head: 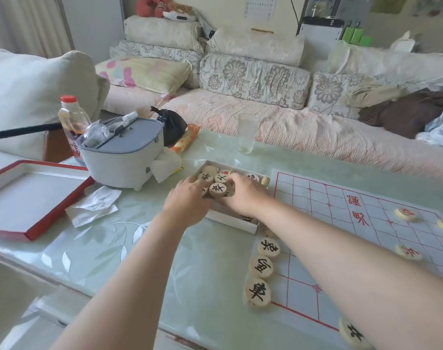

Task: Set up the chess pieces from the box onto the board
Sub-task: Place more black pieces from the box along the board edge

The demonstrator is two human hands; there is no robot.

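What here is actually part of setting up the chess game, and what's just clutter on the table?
For the job: box of pieces, paper board, black-lettered pieces along its edge, red-lettered pieces on it, left hand and right hand reaching into the box.

Lying about: drinking glass, red-capped bottle, grey container, black bag, crumpled paper.

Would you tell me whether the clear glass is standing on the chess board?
No, the glass stands on the tabletop, apart from the board.
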